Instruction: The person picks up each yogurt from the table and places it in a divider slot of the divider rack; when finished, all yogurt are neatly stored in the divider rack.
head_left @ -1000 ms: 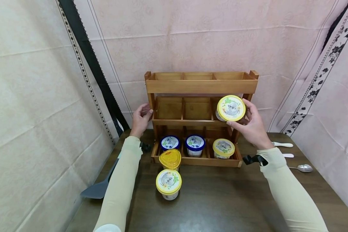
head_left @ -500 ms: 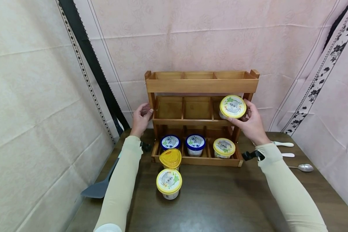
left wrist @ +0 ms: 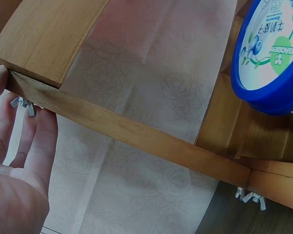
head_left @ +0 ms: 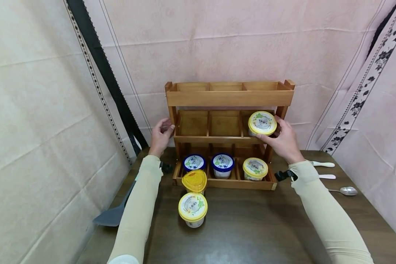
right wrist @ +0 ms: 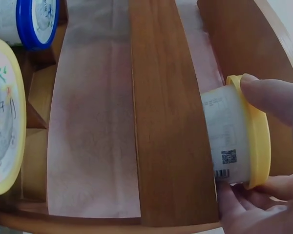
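In the head view, a wooden three-tier rack (head_left: 229,98) stands on the table. My right hand (head_left: 285,141) holds a yellow-lidded tub (head_left: 262,123) by its rim, in the right-hand compartment of the middle tier. The right wrist view shows thumb and fingers on opposite sides of its yellow lid (right wrist: 259,136), the tub's lower part behind the tier's front board. My left hand (head_left: 161,136) grips the rack's left side post (left wrist: 112,124), thumb on one side and fingers on the other, beside a metal wing nut (left wrist: 23,103).
Two blue-lidded tubs (head_left: 222,164) and a yellow-lidded tub (head_left: 255,168) sit in the bottom tier. In front stand a container with a yellow lid (head_left: 194,180) and another yellow-lidded tub (head_left: 193,209). A dark spatula (head_left: 110,216) lies left, a spoon (head_left: 347,191) right.
The right hand has shifted the yellow-lidded tub slightly right, then back left and down into the middle tier's right compartment. The left hand has stayed on the rack.
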`<state>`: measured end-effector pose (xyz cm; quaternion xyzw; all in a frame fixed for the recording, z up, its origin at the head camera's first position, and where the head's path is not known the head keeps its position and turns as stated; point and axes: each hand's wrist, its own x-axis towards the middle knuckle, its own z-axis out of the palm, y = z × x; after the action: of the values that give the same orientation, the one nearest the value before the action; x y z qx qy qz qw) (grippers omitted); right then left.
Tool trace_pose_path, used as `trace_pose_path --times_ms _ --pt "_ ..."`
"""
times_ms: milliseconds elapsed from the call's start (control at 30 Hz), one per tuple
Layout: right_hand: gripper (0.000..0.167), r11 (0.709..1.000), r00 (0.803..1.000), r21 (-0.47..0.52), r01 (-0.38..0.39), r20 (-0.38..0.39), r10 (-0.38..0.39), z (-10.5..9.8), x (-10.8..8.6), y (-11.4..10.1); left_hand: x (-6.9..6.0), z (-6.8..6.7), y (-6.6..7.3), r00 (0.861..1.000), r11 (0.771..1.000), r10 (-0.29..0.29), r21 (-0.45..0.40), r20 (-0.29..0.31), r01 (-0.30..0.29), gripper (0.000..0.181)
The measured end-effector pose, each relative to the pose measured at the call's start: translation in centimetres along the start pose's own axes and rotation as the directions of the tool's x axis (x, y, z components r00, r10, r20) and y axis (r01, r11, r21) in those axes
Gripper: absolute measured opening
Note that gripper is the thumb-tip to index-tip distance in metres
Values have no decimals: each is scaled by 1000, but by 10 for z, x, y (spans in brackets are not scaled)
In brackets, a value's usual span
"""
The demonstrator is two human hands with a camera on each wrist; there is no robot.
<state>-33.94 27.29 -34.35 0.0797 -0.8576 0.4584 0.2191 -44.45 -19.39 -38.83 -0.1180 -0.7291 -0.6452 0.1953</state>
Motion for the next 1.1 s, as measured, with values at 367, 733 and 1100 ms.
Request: trace_pose_path --times_ms 367,733,1100 --pt "111 998 1000 -66 -14 16 15 -1 -2 -1 -1 1 -1 1000 1000 -10 -14 -5 10 43" --pt "101 1000 1000 13 -4 -6 4 -13 -15 -13 0 0 1 1000 1000 -7 11 8 7 43" --pt "90 999 1000 33 15 -21 -15 -25 -30 -20 0 0 -2 1000 1000 -3 8 7 3 43"
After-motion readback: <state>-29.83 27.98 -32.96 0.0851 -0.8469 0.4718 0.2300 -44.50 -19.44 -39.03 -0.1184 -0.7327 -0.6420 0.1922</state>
